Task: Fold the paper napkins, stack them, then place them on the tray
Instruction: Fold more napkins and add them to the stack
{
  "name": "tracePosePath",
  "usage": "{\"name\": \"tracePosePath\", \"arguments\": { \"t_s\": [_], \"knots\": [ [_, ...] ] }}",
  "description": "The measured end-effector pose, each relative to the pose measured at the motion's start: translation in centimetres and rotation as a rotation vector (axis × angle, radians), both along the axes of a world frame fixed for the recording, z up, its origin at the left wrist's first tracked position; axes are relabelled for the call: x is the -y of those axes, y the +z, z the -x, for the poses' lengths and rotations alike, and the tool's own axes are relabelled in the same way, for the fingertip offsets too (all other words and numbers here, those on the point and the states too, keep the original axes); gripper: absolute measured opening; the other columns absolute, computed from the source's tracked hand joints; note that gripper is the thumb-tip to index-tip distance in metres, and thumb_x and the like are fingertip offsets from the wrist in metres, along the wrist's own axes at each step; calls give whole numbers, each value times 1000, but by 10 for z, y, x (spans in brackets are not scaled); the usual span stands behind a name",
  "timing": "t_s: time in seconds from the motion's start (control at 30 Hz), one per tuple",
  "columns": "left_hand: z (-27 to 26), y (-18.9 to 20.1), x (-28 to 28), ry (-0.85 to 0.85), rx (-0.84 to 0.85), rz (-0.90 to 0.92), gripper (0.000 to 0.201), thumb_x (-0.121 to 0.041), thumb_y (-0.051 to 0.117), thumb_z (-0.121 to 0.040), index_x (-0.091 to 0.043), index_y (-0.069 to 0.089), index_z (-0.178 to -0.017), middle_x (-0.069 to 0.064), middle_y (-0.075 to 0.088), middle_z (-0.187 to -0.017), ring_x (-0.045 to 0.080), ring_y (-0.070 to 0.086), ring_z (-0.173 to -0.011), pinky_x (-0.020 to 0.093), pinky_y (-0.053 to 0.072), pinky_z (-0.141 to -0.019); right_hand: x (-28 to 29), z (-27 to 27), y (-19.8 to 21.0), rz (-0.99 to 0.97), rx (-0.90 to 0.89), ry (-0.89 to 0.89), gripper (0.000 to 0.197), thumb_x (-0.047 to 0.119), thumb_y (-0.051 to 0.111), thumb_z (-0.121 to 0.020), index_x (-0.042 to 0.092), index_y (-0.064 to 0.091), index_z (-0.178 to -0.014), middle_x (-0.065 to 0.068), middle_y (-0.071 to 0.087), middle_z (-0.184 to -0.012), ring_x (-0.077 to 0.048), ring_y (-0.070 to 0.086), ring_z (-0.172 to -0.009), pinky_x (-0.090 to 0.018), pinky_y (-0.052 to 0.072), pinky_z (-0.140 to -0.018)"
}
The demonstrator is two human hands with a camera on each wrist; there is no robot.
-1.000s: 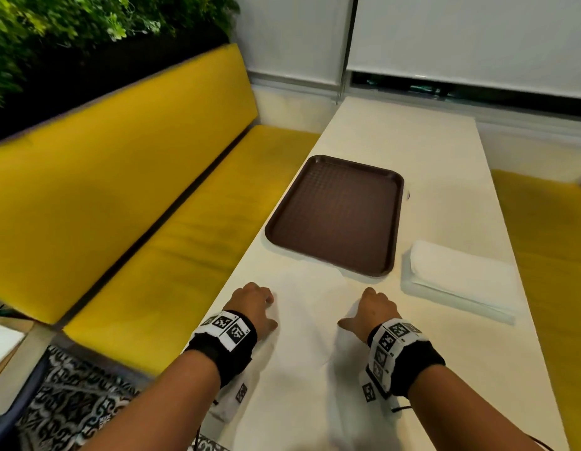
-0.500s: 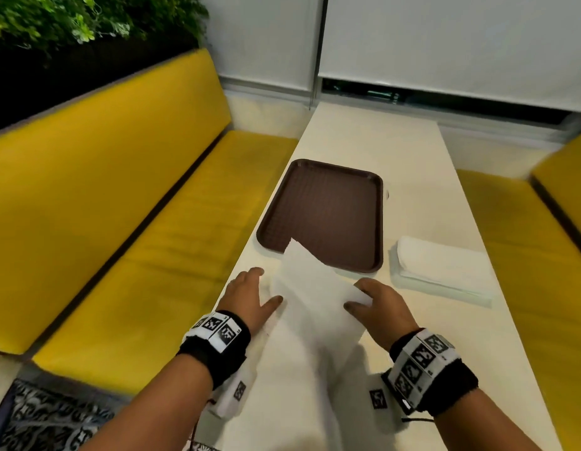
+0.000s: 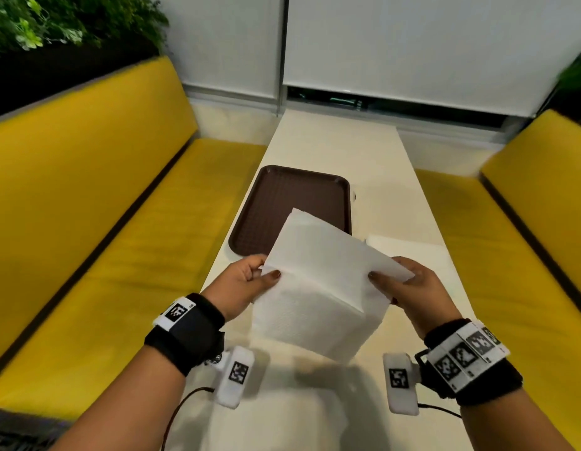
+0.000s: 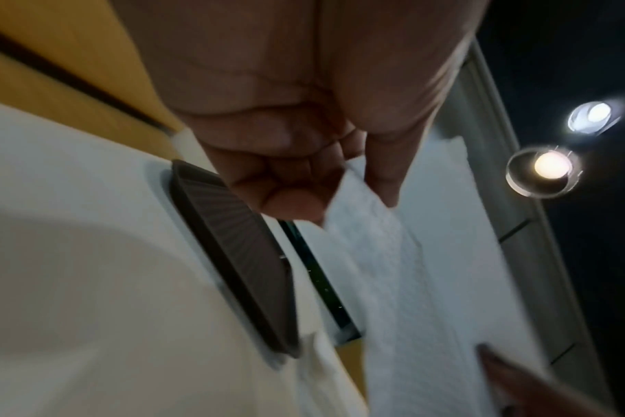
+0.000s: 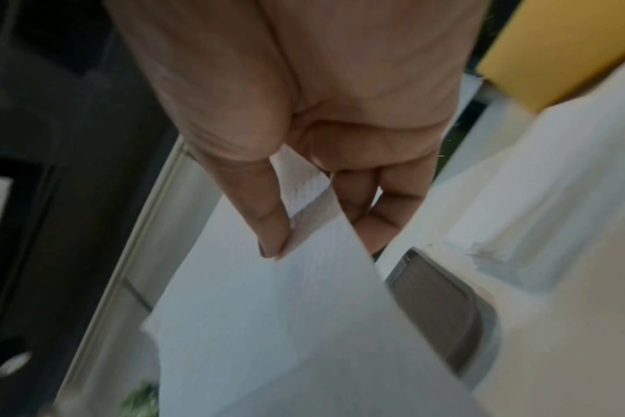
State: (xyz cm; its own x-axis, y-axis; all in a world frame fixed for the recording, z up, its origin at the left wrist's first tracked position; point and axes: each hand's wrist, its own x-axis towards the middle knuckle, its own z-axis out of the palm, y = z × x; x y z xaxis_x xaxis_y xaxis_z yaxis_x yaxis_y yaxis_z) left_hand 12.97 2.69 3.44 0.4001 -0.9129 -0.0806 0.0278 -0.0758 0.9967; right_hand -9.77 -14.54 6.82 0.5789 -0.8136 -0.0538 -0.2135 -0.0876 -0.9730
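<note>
Head view: napkin (image 3: 318, 288) now lifted higher.

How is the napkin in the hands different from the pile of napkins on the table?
The white paper napkin is a single sheet held up in the air, while the stack of white paper napkins lies flat on the long white table. The left hand and right hand pinch the held sheet; nothing touches the stack. The sheet hangs bent over; the stack lies level. Both are white paper.

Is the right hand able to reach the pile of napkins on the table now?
Probably not at once: the right hand pinches the lifted napkin together with the left hand. The pile lies just beyond it on the table, nothing between.
</note>
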Motion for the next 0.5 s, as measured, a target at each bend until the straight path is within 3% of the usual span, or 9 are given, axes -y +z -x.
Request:
{"name": "tracePosePath", "arguments": {
  "t_s": [0.07, 0.13, 0.3, 0.4, 0.5],
  "knots": [
    [4, 4, 2, -20, -27, 29, 21, -10, 51, -96, -7, 60, -115, -2, 74, -94, 5, 68, -80, 13, 49, -66, 1, 6, 0, -71, 72, -32, 17, 10, 70, -84, 9, 67, -101, -15, 72, -100, -30, 68, -91, -47, 55, -83],
    [6, 7, 5, -12, -52, 45, 21, -15, 53, -93, -6, 63, -110, 3, 73, -99, 13, 69, -89, 21, 52, -73, 3, 9, 1, -114, 116, -47, 23, 12, 69, -85, 9, 66, -108, -12, 73, -104, -31, 69, -97, -47, 56, -87],
    [13, 14, 12, 51, 13, 74, 27, -26, 60, -85, -6, 65, -104, 10, 72, -102, 24, 67, -96, 34, 54, -86, 8, 11, -1, -250, 153, -57, 25, 22, 63, -90, 14, 64, -113, -8, 72, -109, -26, 70, -97, -44, 56, -86],
    [16, 18, 17, 117, 44, 104, 23, -28, 61, -85, -11, 66, -99, 8, 71, -98, 21, 66, -93, 36, 53, -85, 7, 12, -5, -390, 125, 38, 39, 35, 61, -85, 15, 59, -119, -8, 72, -108, -29, 70, -95, -47, 57, -84],
    [20, 21, 25, 193, 56, 115, 12, -19, 59, -91, -15, 67, -99, 3, 73, -97, 18, 67, -93, 33, 52, -82, 6, 15, -13, -413, 117, 80, 58, 34, 67, -75, 19, 49, -128, -13, 72, -103, -30, 69, -88, -44, 58, -79]
  ]
}}
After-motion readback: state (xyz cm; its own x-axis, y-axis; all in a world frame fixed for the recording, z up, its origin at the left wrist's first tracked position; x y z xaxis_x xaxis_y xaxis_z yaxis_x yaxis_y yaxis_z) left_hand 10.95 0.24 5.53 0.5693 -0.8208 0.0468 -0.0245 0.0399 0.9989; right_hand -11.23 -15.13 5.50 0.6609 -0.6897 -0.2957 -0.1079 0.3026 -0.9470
